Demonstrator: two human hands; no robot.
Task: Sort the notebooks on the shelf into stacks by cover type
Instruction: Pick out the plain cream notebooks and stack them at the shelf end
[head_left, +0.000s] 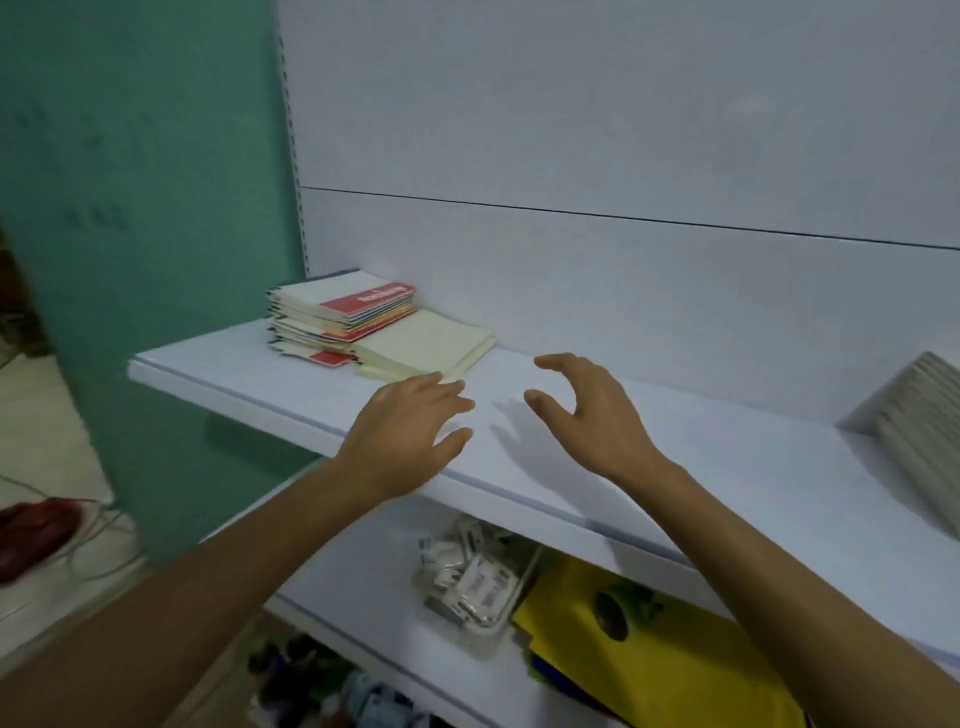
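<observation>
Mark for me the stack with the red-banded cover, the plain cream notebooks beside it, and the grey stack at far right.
red-banded stack (343, 300): head view, on its top cover.
cream notebooks (423, 345): head view, middle of the top cover.
grey stack (922, 431): head view, on its visible edges.

1. The shelf (727, 467) and the back panel (623, 130) are plain white.
2. The taller notebook stack (343, 306) has cream covers, and the top one has a red band with white lettering.
3. The low stack (426, 345) is plain pale cream.
4. The right-hand notebooks (919, 431) are grey.
5. The wall (130, 156) is teal green.
6. The bag (649, 649) below is bright yellow.
</observation>
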